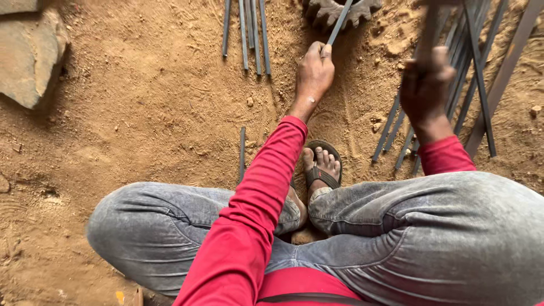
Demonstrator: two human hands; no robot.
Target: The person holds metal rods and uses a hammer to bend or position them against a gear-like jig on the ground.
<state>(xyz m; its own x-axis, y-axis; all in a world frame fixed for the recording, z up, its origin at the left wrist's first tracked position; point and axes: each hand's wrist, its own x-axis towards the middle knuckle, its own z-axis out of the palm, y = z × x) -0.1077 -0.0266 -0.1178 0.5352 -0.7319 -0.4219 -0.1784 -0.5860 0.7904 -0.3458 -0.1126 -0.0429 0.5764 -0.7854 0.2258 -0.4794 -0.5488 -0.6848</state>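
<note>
I sit on sandy ground with my legs folded. My left hand [314,71] grips a thin flat metal strip [340,22] whose far end rests across a large toothed gear [334,11] at the top of the view. My right hand [425,85] is raised and closed around a blurred handle [428,31], likely a hammer; its head is out of frame. Both sleeves are red.
Several loose metal strips [249,34] lie left of the gear, and a bigger pile of strips [464,68] lies at the right. One short strip [242,153] lies by my left knee. A flat stone [28,56] sits at the upper left. My sandalled foot [322,164] is in the middle.
</note>
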